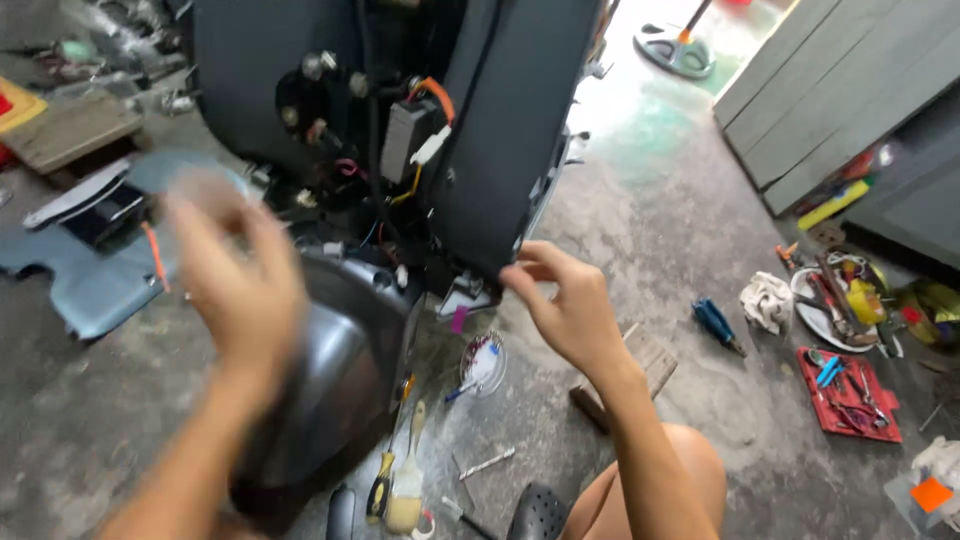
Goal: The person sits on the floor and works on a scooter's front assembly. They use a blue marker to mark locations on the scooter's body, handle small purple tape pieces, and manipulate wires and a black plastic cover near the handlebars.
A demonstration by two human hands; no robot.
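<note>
Leftmost, a pale blue plastic body panel (95,285) is lying flat on the grey concrete floor (660,220). Just right of it the left hand (235,275) is hovering, motion-blurred, fingers spread and released, grasping nothing, above the glossy dark rounded mudguard (340,370). Behind both, the tall dark scooter body (500,130) is standing upright, its long axis running away from the viewer, with black boxes and orange and yellow wires (420,130) showing in the gap. The right hand (565,305) is sitting nearer to it, fingertips (520,275) pinching at the lower edge of the dark right side panel (515,150); whether they are actually gripping is unclear. Below lie a yellow-handled screwdriver (380,485) and a brush. Open floor is stretching rightward, until a white rag (768,300) and a red tool tray (850,395).
</note>
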